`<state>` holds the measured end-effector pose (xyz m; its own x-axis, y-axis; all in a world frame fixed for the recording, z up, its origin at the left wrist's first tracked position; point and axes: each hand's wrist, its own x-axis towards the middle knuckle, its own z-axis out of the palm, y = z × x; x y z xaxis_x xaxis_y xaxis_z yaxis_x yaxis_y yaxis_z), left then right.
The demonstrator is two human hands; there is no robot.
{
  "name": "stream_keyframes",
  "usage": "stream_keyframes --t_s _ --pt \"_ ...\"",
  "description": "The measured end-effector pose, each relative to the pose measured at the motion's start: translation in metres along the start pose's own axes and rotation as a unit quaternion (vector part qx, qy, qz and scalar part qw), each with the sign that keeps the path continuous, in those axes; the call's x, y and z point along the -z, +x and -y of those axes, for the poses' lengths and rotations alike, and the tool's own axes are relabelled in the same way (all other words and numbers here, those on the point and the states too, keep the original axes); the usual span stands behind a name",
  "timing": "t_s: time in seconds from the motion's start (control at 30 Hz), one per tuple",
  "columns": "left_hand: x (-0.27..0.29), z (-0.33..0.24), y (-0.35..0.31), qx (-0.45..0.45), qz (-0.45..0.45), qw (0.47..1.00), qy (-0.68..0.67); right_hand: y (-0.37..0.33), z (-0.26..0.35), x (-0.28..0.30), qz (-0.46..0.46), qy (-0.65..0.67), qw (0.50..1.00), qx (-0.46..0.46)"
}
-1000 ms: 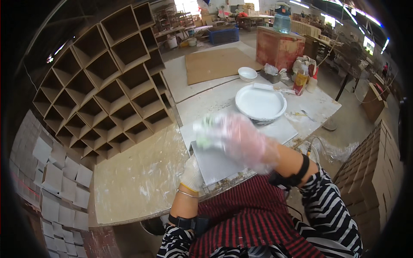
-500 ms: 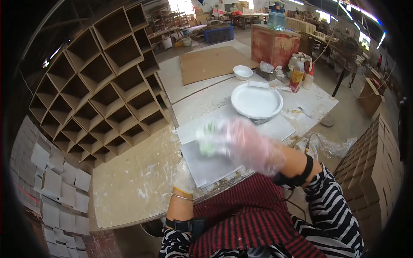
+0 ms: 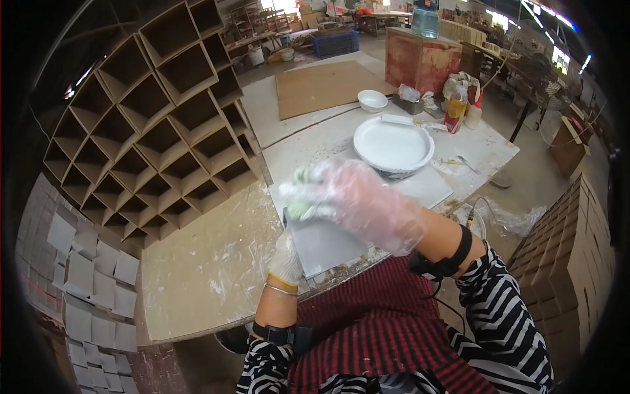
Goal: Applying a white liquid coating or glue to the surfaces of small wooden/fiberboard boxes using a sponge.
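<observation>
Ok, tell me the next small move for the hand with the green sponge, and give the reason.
Probably draw the right hand and its green sponge back across the grey tile. The sponge sits at the tile's far left edge, most of the face lies nearer, and the left hand steadies the near corner.

A paint-splashed workbench (image 3: 216,269) carries a grey tile (image 3: 328,246) at its near edge. Behind it lie a white basin (image 3: 392,144), a small bowl (image 3: 372,100) and a cardboard sheet (image 3: 325,85).
</observation>
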<state>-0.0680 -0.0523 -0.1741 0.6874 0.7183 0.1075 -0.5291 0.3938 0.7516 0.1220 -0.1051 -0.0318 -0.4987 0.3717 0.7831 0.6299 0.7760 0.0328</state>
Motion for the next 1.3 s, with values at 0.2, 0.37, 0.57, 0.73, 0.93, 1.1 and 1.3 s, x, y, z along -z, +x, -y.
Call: stream_keyframes --t_s 0.2,0.37,0.57,0.73,0.93,1.1,1.3 --pt "0.007 -0.002 -0.003 -0.005 -0.034 0.994 0.106 -0.010 0.053 -0.017 0.174 0.026 0.984 -0.009" --pt "-0.008 -0.014 -0.004 0.017 -0.133 0.985 0.104 -0.035 0.078 -0.010 0.214 0.172 0.961 -0.017" --pt "0.008 -0.018 -0.001 -0.117 -0.022 0.984 0.131 -0.002 0.026 0.004 0.021 -0.012 0.996 0.080" --pt "-0.016 -0.026 0.008 -0.108 -0.014 0.939 0.327 -0.011 -0.013 -0.003 0.055 0.083 0.995 -0.019" --pt "0.020 -0.015 -0.005 -0.261 -0.033 0.816 0.515 -0.041 0.056 -0.008 0.189 0.276 0.936 -0.105" --pt "-0.052 -0.040 -0.002 0.042 -0.163 0.982 -0.090 -0.036 0.066 0.011 0.285 0.018 0.957 0.061" --pt "-0.020 -0.019 0.007 -0.022 -0.107 0.980 0.168 -0.022 0.033 0.005 0.200 0.105 0.974 0.001"
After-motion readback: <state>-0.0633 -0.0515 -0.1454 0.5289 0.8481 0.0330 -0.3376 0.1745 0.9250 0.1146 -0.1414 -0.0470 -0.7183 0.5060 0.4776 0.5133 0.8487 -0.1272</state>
